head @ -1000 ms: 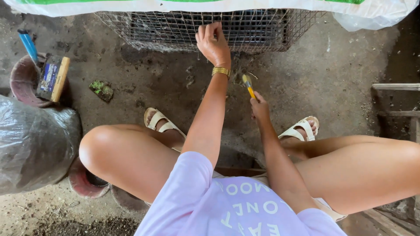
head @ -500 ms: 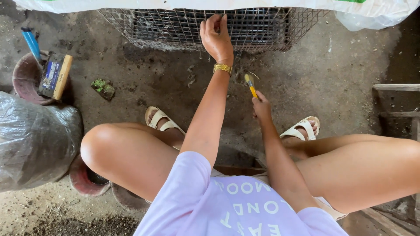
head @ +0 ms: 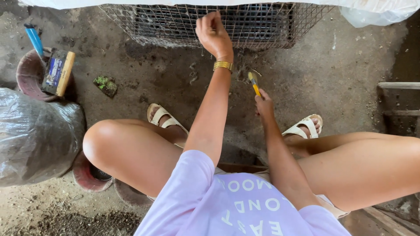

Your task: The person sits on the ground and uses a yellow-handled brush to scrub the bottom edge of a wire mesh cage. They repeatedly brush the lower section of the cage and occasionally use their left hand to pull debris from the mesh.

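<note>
You get soft, even daylight and a sharp picture; shadow pools at the right edge, and the white plastic sheet [head: 376, 11] along the top glares slightly.

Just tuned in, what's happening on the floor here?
A person sits low over a dirt-stained concrete floor, knees apart. Their left hand, a gold bracelet at the wrist, grips the top edge of a wire mesh cage. Their right hand holds a small yellow-handled brush, bristles pointing toward the cage and short of the mesh. To the left stand a reddish pot with a wooden-backed brush on it and a grey plastic sack.
</note>
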